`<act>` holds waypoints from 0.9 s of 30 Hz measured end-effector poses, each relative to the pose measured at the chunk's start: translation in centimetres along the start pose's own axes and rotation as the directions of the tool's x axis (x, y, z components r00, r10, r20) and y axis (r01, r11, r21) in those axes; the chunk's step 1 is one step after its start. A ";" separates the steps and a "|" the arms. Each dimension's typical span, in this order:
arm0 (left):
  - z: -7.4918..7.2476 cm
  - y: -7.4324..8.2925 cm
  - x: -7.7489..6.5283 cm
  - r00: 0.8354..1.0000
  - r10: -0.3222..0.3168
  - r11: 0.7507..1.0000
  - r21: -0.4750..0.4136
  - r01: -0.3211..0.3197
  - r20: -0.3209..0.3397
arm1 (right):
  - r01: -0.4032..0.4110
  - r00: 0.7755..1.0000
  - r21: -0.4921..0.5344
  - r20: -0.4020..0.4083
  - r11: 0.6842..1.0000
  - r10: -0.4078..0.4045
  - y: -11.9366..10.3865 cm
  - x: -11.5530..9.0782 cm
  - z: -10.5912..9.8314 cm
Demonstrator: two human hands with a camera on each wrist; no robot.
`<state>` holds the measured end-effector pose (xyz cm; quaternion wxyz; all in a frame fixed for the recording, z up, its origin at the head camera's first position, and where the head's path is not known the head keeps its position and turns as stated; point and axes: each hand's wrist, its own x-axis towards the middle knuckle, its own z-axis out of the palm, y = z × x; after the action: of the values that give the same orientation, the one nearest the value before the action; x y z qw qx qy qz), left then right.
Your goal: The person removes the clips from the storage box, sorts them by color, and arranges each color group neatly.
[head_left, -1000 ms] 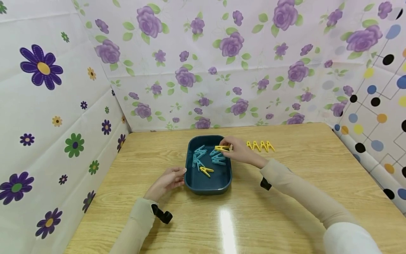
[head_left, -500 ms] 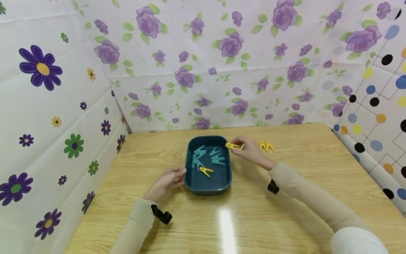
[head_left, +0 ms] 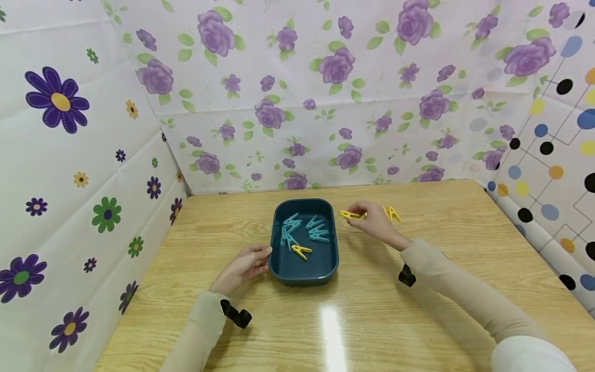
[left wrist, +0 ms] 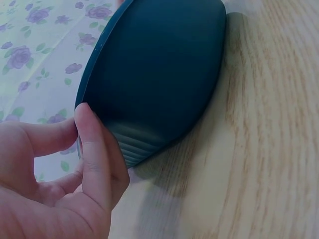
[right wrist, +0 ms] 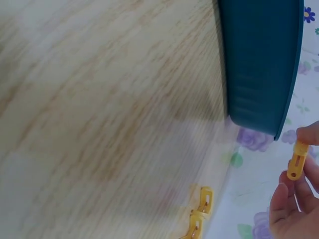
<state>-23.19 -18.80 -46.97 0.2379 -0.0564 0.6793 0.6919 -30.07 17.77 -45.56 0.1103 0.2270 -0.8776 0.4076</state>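
Observation:
My left hand pinches the left rim of a dark teal plastic bin between thumb and fingers; the left wrist view shows this grip on the bin wall. Just right of the bin, my right hand holds a yellow clothespin by the fingertips, above the table. The right wrist view shows that clothespin end-on. Inside the bin lie several blue clothespins in two groups, left and right, and one yellow clothespin nearer the front.
Beyond my right hand, more yellow clothespins stand on the wooden table, partly hidden by the hand. The right wrist view shows some of these clothespins too. Flowered cloth closes off the back and left; dotted cloth hangs at right.
With the yellow clothespin in its fingers, my right hand has moved right, from over the bin to above the table beside it. My left hand has stayed on the rim.

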 end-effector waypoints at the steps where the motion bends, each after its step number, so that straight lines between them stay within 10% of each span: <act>1: 0.0 0.0 0.0 1.000 0.002 1.000 0.002 -0.002 0.003 | -0.006 1.000 -0.006 0.004 1.000 0.006 0.0 -0.1 0.0; 27: -0.3 0.0 0.2 1.000 -0.005 1.000 0.007 0.005 0.020 | -0.164 0.961 -0.114 0.205 0.980 0.185 2.8 -1.6 -0.6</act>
<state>-23.42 -19.03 -47.04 0.2468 -0.0505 0.6790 0.6896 -30.01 20.35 -47.65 -0.0108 0.1859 -0.9195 0.3463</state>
